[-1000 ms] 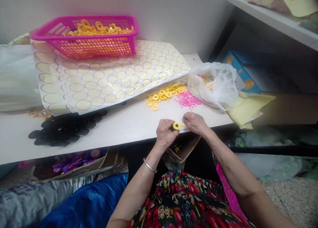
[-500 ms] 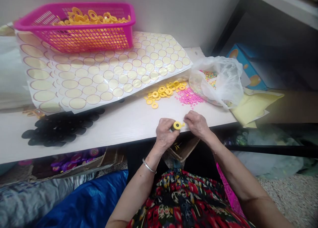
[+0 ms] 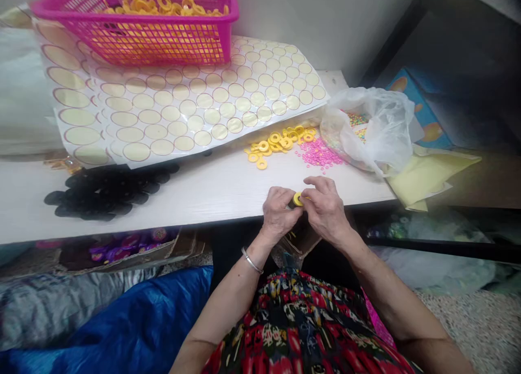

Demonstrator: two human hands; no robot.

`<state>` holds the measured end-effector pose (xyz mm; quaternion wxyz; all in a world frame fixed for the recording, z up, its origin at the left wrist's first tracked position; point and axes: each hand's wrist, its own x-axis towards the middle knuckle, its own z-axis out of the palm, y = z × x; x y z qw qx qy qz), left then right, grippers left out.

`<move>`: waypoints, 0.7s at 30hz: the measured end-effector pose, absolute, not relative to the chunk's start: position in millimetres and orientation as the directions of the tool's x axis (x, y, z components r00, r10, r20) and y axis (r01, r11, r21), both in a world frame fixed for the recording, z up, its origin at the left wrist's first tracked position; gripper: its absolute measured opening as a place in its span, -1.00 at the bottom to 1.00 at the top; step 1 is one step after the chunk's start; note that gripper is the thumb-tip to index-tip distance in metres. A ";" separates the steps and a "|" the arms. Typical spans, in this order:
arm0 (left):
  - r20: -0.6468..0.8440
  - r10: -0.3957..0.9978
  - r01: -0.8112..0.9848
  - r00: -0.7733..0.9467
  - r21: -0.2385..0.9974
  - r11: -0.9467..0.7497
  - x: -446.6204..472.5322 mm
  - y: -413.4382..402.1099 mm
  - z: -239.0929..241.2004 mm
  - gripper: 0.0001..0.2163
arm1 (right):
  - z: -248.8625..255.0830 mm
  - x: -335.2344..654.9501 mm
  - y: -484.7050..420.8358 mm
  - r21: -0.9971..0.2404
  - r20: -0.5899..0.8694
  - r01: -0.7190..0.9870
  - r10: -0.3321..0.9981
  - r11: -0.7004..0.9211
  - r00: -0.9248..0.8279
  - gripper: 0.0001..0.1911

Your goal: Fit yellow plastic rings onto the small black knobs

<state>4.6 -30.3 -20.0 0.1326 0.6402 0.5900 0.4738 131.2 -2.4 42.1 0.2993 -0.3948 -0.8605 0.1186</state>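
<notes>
My left hand (image 3: pixel 278 211) and my right hand (image 3: pixel 324 207) meet at the near edge of the white table (image 3: pixel 211 192), both pinched around a small yellow ring (image 3: pixel 298 199) with a dark piece behind it. Only a sliver of the ring shows between the fingers. Just beyond the hands lies a loose pile of yellow rings (image 3: pixel 279 142) and a patch of tiny pink beads (image 3: pixel 318 153). A heap of black discs (image 3: pixel 106 189) lies to the left.
Sheets of round gold-rimmed stickers (image 3: pixel 183 102) cover the back of the table under a pink basket (image 3: pixel 142 24) full of yellow rings. A clear plastic bag (image 3: pixel 372 130) with coloured beads sits at right, beside yellow paper (image 3: pixel 427 176). A cardboard box (image 3: pixel 122 252) sits under the table.
My right hand has closed in on the left one and now covers most of the yellow ring. The view has tilted down and shifted slightly.
</notes>
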 end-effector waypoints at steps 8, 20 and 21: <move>0.469 0.873 0.621 -0.136 0.726 -0.294 3.7 -30.3 -23.2 -0.88 | 31.9 135.5 4.7 -0.471 0.379 0.597 0.760 0.650 -0.528 -0.83; 0.441 0.888 0.632 -0.129 0.727 -0.269 3.0 -31.0 -22.0 -0.90 | 36.6 149.5 -4.5 -0.736 0.454 0.452 0.862 0.505 -0.223 -0.85; 0.441 0.888 0.630 -0.130 0.729 -0.270 3.0 -31.0 -21.8 -0.90 | 34.2 151.5 -4.6 -0.789 0.416 0.424 0.894 0.445 -0.166 -0.84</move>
